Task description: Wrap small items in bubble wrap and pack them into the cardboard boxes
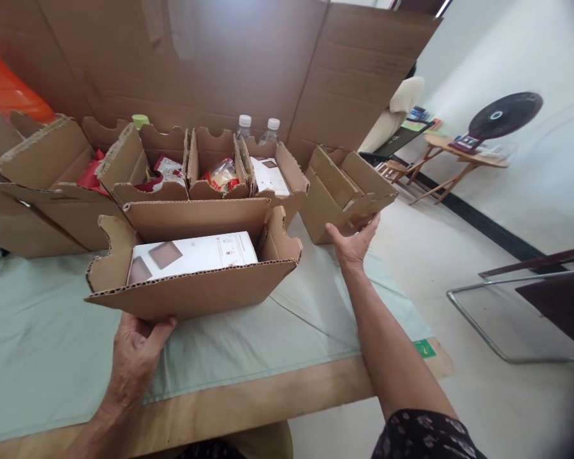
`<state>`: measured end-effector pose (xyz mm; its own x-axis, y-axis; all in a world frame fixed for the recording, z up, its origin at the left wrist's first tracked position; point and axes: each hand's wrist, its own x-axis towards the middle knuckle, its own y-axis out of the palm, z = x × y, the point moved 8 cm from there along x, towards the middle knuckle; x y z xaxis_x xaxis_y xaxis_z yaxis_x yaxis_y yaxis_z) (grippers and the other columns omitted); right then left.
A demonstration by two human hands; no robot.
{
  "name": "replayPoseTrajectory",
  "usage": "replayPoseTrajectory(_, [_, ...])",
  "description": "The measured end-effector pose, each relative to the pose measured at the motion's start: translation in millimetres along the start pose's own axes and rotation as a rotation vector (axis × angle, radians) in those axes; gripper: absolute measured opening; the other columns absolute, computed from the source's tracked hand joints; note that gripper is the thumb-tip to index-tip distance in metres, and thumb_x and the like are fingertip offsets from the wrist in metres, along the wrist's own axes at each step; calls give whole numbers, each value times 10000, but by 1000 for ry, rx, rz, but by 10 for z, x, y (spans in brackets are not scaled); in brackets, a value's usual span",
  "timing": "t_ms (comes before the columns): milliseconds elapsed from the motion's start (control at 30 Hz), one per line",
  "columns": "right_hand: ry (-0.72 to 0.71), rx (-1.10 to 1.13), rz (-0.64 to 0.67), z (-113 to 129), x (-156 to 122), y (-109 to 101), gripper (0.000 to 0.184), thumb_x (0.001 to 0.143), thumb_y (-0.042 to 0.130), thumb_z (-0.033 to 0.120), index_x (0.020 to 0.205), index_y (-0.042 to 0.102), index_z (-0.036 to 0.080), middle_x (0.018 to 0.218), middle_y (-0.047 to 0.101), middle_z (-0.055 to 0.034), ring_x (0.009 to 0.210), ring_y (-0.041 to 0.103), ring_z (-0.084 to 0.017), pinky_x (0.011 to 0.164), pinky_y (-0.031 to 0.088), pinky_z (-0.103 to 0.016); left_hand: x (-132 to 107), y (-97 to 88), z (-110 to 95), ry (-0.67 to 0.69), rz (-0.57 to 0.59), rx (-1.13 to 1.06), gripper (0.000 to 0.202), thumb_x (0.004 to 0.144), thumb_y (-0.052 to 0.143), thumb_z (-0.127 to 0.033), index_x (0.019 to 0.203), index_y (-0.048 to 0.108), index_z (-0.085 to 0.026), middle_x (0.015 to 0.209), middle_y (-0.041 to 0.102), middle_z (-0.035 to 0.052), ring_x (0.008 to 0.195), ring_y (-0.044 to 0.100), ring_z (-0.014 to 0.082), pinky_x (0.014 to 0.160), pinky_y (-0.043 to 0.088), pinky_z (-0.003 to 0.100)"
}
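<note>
My left hand (136,350) grips the underside and near wall of an open cardboard tray (191,290), lifted a little off the table. A white flat box (191,256) lies inside that tray. My right hand (354,242) reaches out to a stack of empty folded cardboard trays (344,188) at the table's right end. Its palm is under their near corner and its fingers are spread against the cardboard.
Behind stands a row of cardboard trays (148,175) filled with packets, with two water bottles (243,127) and a tall cardboard sheet (196,57) at the back. A pale green cloth (52,344) covers the wooden table. To the right are floor, a fan (504,115), and a metal chair frame (521,306).
</note>
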<state>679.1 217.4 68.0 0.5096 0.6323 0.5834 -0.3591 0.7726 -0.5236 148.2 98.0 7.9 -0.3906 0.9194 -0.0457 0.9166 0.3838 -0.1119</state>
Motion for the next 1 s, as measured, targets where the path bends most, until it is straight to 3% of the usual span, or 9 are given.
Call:
replayPoseTrajectory(100, [136,-14,-60,93,-53,13,1317,640,824,550,1642,71,145,1654,286,-257,1545,289,-391,1246,295,-631,8,3,-1,5,15,7,501,612,852,-393,1008,606,-210,872,680,12,904,673,256,773,563,352])
replayPoseTrajectory(267, [262,16,-4,217,-115,-47,1311,630,831,533,1644,110,120,1690,246,-269,1571,253,-407,1257,267,-654,-7,23,-39,34,1,-34,442,635,837,-377,962,586,-217,804,641,-11,900,673,245,793,559,348])
replayPoseTrajectory(367, [273,145,22,313,-381,-204,1139,688,797,593,1601,276,153,1671,316,-246,1543,334,-411,1233,312,-642,-17,54,-86,55,-5,-80,463,642,819,-365,1017,593,-215,855,654,-2,935,670,243,834,552,350])
replayPoseTrajectory(467, [103,414,325,745,-917,-152,773,847,696,634,1478,488,240,1531,543,-163,1382,556,-359,1144,443,-591,-4,94,-151,84,12,-134,501,655,802,-365,1085,596,-210,980,692,29,1003,670,248,897,547,360])
replayPoseTrajectory(533, [-20,548,619,1162,-1405,-55,686,856,726,614,1424,550,273,1482,601,-127,1360,576,-336,1133,470,-554,0,120,-178,104,47,-152,505,670,791,-364,1109,600,-204,1039,703,46,1037,668,252,933,543,369])
replayPoseTrajectory(600, [-44,618,781,1478,-1816,-15,660,854,743,601,1401,566,276,1446,633,-116,1316,605,-321,1111,500,-522,-26,118,-168,114,79,-145,505,689,782,-363,1133,607,-198,1057,708,54,1036,669,250,935,543,371])
replayPoseTrajectory(700, [18,597,753,1647,-2101,-45,567,880,718,581,1328,587,259,1302,698,-112,1162,668,-300,1013,553,-489,-118,78,-96,112,108,-92,494,736,762,-364,1176,618,-190,1041,713,58,1012,675,244,901,550,361])
replayPoseTrajectory(800, [22,505,639,1603,-2115,-112,440,885,721,544,1205,619,259,1139,727,-94,1029,678,-288,914,571,-472,-174,85,-87,131,142,-35,488,803,711,-342,1258,616,-193,1058,714,57,1020,678,234,901,553,353])
replayPoseTrajectory(1000, [28,487,559,1526,-1877,44,401,860,693,506,1145,572,252,1065,712,-75,867,666,-237,766,576,-407,133,391,-478,252,279,-27,668,794,624,-227,1455,531,-200,1322,694,98,1181,662,248,1014,548,383])
